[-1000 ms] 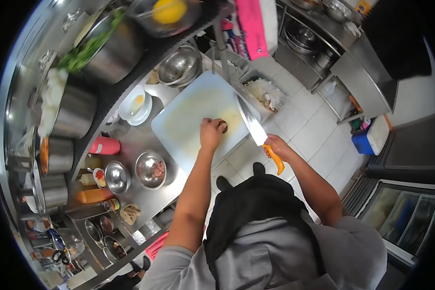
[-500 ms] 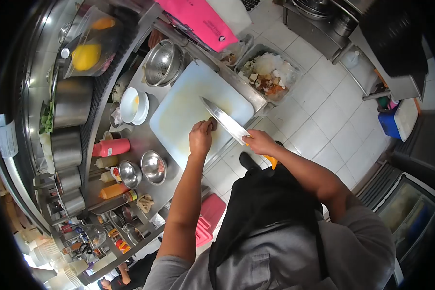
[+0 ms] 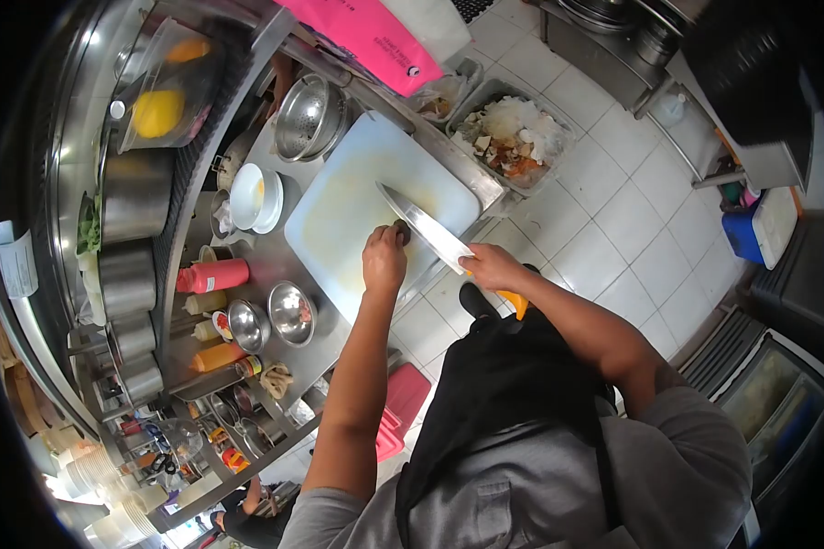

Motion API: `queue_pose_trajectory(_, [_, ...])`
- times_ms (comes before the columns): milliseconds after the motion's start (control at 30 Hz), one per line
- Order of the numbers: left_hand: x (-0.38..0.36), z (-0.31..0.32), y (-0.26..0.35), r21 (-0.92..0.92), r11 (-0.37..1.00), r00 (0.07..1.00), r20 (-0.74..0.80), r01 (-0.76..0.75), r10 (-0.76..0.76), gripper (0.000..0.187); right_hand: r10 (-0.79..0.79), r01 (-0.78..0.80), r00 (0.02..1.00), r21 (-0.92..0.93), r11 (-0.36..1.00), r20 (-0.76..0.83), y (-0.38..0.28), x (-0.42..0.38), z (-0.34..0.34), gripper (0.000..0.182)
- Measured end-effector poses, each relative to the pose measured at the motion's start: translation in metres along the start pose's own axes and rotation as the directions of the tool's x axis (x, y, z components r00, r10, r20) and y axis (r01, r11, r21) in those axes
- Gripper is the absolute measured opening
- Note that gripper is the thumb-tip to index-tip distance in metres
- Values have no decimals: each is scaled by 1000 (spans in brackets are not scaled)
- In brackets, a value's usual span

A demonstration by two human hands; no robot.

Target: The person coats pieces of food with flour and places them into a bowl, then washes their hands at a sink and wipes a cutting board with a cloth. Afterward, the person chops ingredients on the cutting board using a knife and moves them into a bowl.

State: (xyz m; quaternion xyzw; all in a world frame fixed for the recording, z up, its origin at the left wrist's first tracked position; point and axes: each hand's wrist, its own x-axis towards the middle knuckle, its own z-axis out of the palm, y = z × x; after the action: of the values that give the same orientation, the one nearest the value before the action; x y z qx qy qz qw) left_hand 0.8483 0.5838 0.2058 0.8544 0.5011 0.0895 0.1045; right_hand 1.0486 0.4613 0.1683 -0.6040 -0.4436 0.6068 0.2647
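A large chef's knife (image 3: 424, 228) with an orange handle is in my right hand (image 3: 491, 268), which is closed round the handle. Its blade points up and left across a white cutting board (image 3: 334, 197). My left hand (image 3: 384, 260) rests at the board's near part, fingers curled on a small dark brown piece of food (image 3: 402, 232). That piece lies right beside the blade; I cannot make out its kind, and the fingers partly hide it. Faint yellowish stains mark the board.
Left of the board stand metal bowls (image 3: 291, 314), white bowls (image 3: 250, 196), a colander (image 3: 308, 119) and a pink bottle (image 3: 212, 274). A bin of food scraps (image 3: 513, 137) sits beyond the board's right edge. Steel pots (image 3: 137, 197) line the shelf. Another person (image 3: 261, 523) is at lower left.
My hands, the knife and the brown piece stay in nearly the same place on the board. The view shifts slightly, and the person at lower left has moved a little right.
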Motion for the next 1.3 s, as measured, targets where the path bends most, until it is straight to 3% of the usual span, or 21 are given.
queue_pose_trajectory(67, [0, 2, -2, -13, 1000, 1000, -7, -4, 4, 15, 86, -92, 995, 142, 986, 46, -5, -9, -2, 31])
queue_pose_trajectory(267, [0, 4, -3, -35, 999, 1000, -17, 10, -11, 15, -16, 16, 1000, 29, 999, -8, 7, 11, 6, 36])
queue_pose_trajectory(367, [-2, 5, -1, -41, 999, 999, -36, 17, -18, 15, 10, -11, 1000, 108, 994, 7, 10, 1, 9, 36])
queue_pose_trajectory(800, [-14, 7, -2, -168, 985, 985, -162, 30, -58, 15, 27, -31, 999, 131, 991, 38, 7, 5, 13, 35])
queue_pose_trajectory(967, [-9, 6, -6, -128, 992, 993, -111, 21, -35, 11, 22, -29, 999, 169, 985, 44, 12, -6, 18, 35])
queue_pose_trajectory(1167, [-9, 7, -4, -100, 993, 993, -89, 69, -78, 9, -17, 16, 1000, 43, 999, 24, 1, 10, 14, 36])
queue_pose_trajectory(1300, [-9, 8, -4, -90, 990, 988, -105, 105, -114, 8, 15, -20, 999, 106, 994, 43, 5, 1, 15, 37])
